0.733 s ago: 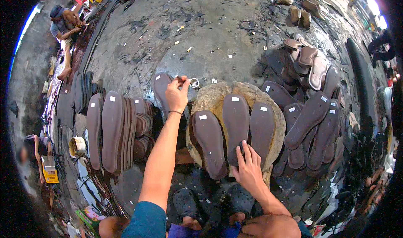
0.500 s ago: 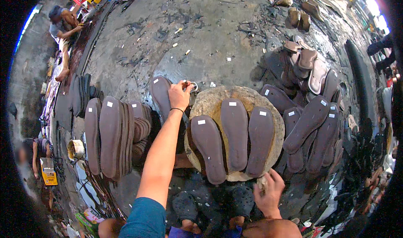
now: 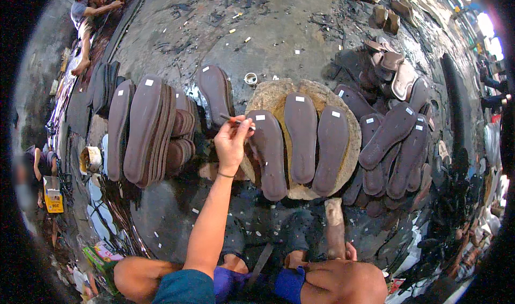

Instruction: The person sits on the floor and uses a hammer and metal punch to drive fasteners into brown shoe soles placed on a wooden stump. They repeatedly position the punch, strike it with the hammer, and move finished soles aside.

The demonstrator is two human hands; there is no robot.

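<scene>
My left hand (image 3: 232, 147) is closed in a pinch on a slim tool (image 3: 234, 121) with a dark end and an orange part; its exact kind is unclear. It hovers at the upper left edge of the left brown shoe sole (image 3: 269, 162). This sole, a middle sole (image 3: 301, 143) and a right sole (image 3: 330, 154) lie on a round tan block (image 3: 351, 127), each with a white label at its top. Beside my right knee, a few fingers of my right hand (image 3: 351, 251) show next to a pale-topped brown wooden piece (image 3: 335, 229); the knee hides the rest.
A small white round pot (image 3: 250, 79) stands beyond the block. Stacked soles (image 3: 145, 132) stand on the left, near a single pile (image 3: 214, 92). More soles (image 3: 389, 135) lie heaped on the right. A person (image 3: 88, 12) crouches at the far left.
My left hand has come back from beside the small pot to the left sole. My right hand has dropped toward the knee, exposing more of the wooden piece. The whole view has shifted.
</scene>
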